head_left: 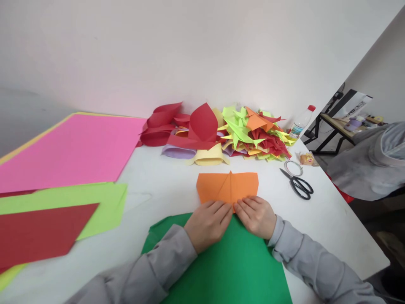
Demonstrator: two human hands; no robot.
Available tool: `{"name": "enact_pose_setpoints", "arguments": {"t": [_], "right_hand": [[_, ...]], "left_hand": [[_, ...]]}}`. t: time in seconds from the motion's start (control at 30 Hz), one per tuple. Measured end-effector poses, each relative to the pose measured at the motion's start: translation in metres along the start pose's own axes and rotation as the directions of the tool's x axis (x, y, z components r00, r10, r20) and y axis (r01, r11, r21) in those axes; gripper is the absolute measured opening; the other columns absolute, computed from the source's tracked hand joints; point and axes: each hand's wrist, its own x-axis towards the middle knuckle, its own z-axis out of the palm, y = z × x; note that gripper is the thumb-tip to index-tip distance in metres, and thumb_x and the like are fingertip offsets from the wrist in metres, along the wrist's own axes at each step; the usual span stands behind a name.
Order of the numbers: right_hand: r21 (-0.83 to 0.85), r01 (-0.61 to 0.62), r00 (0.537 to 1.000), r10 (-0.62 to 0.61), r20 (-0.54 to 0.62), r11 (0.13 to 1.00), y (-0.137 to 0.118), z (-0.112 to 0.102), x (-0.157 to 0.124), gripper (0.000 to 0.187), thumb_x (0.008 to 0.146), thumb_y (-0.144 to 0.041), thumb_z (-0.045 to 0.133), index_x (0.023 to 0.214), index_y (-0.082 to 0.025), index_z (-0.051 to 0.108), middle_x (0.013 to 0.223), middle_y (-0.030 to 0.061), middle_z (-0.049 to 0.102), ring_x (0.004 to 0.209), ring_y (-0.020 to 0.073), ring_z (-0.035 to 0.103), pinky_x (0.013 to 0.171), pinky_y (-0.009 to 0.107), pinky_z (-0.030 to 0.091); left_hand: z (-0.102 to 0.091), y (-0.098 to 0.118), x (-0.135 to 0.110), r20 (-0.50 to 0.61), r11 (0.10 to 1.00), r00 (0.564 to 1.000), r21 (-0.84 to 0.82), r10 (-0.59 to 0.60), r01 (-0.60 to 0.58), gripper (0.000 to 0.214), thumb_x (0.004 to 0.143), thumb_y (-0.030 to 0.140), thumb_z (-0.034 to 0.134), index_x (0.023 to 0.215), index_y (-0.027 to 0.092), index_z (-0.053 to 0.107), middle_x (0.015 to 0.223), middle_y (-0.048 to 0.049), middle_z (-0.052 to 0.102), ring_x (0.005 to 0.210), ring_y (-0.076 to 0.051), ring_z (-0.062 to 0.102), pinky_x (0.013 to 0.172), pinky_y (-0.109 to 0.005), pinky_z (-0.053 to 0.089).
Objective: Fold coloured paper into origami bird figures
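A folded sheet of orange paper [215, 183] lies on the white table at the top edge of a large green sheet [240, 266]. Creases fan out from a vertical line down its middle. My left hand [210, 223] has its fingers pressed together on the near edge, left of the middle line. On the other side of that line, my right hand [257, 216] pinches the same edge. The fingertips of both hands almost meet at the centre. Beneath them, the near edge of the orange paper is partly hidden, and the thumbs are hard to see.
Black-handled scissors [299, 184] and a tape roll [293, 168] lie at the right. Behind are a pile of folded paper shapes [253, 131], red paper pieces [202, 126] and a bottle [300, 122]. Pink sheets [95, 147] lie left. A person's grey sleeve [357, 164] shows far right.
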Motion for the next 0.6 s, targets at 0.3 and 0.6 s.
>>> {"name": "enact_pose_setpoints", "arguments": {"t": [0.3,0.6], "right_hand": [[0.008,-0.046,0.998,0.046,0.041,0.999,0.0,-0.001,-0.004,0.027,0.092,-0.006,0.04,0.099,-0.006,0.066,0.096,0.0138,0.073,0.091,0.0222,0.068,0.083,0.04,0.053],[0.023,-0.073,0.997,0.074,-0.004,0.997,0.009,-0.013,-0.017,0.014,0.09,-0.014,0.054,0.091,-0.01,0.068,0.09,0.0091,0.075,0.092,0.0214,0.068,0.082,0.036,0.053]], "left_hand": [[-0.003,0.001,0.002,-0.009,1.0,1.0,0.028,0.005,-0.004,0.031,0.089,0.008,0.039,0.07,0.014,0.063,0.073,-0.0069,0.064,0.064,-0.016,0.057,0.057,-0.03,0.048],[-0.003,0.001,0.001,-0.051,0.999,0.998,-0.028,0.042,-0.043,0.031,0.09,0.007,0.038,0.073,0.012,0.064,0.078,-0.0087,0.067,0.07,-0.019,0.062,0.057,-0.031,0.049]]}}
